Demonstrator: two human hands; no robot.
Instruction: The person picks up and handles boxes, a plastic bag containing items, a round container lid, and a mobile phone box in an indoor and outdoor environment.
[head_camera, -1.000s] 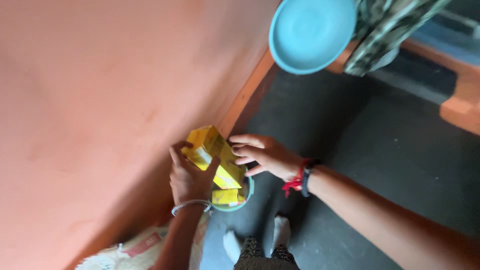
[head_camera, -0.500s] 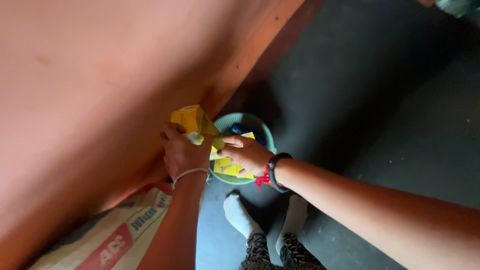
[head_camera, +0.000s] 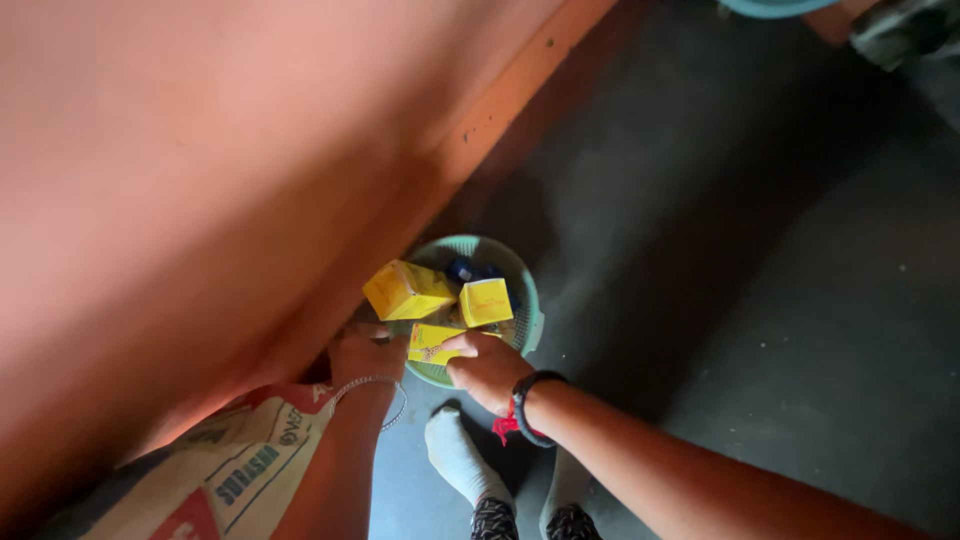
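A person is crouching over a teal basket (head_camera: 528, 318) that is standing on the dark floor (head_camera: 760, 300) just beside an orange wall (head_camera: 200, 160). Three yellow cartons are sitting in the basket: one large carton (head_camera: 405, 290) is tilting at the left, one small carton (head_camera: 486, 301) is resting at the right, and a third carton (head_camera: 430, 342) is lying at the near rim. The right hand (head_camera: 488, 368) is resting its fingers on the third carton, loosely curled rather than clamped; the left hand (head_camera: 366, 356) is lying at the basket's edge, and whether it is gripping anything cannot be told. The cartons are appearing light, stiff and crushable at the corners, so holding across two flat faces is seeming safest. Compared with half a second earlier, the left hand is no longer lifting the large carton, which is now lying in the basket, and both hands are sitting lower. A printed sack (head_camera: 220, 470) is lying beside the left arm.
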